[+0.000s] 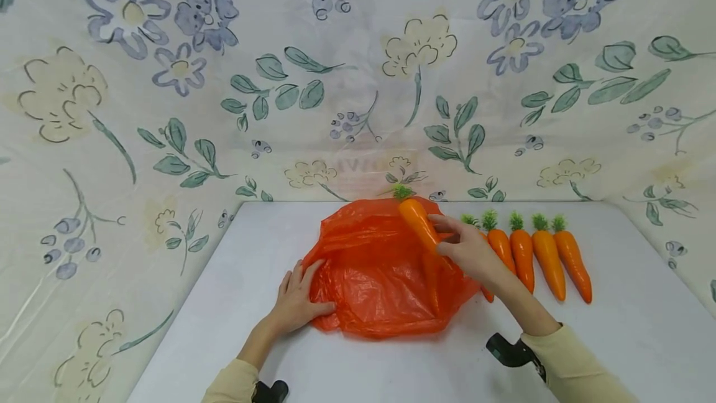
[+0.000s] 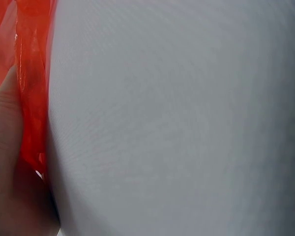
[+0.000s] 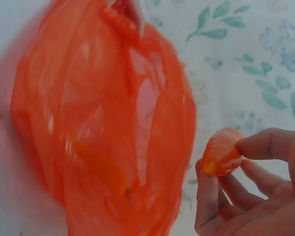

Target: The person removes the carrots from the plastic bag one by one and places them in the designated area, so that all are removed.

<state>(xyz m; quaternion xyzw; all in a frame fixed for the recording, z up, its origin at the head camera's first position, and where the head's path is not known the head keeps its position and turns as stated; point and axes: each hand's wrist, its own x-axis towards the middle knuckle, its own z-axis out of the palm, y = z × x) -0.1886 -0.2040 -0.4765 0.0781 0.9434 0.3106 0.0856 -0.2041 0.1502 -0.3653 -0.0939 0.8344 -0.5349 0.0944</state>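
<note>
A crinkled red plastic bag (image 1: 375, 291) lies on the white table with its mouth spread. My left hand (image 1: 299, 300) grips the bag's left edge; in the left wrist view the thumb (image 2: 5, 128) lies against the red film (image 2: 34, 83). My right hand (image 1: 472, 250) pinches an orange carrot (image 1: 418, 222) with a green leafy top, held tilted over the bag's upper right part. In the right wrist view the carrot's tip (image 3: 219, 157) sits between thumb and fingers, beside the bag. Through the film a carrot-like orange shape (image 3: 101, 164) shows.
Several carrots (image 1: 548, 263) lie in a row on the table right of the bag, the nearest partly hidden by the right hand. A floral cloth (image 1: 358, 92) hangs behind the table (image 1: 391, 372). Dark wrist cameras (image 1: 511, 350) are worn on both wrists.
</note>
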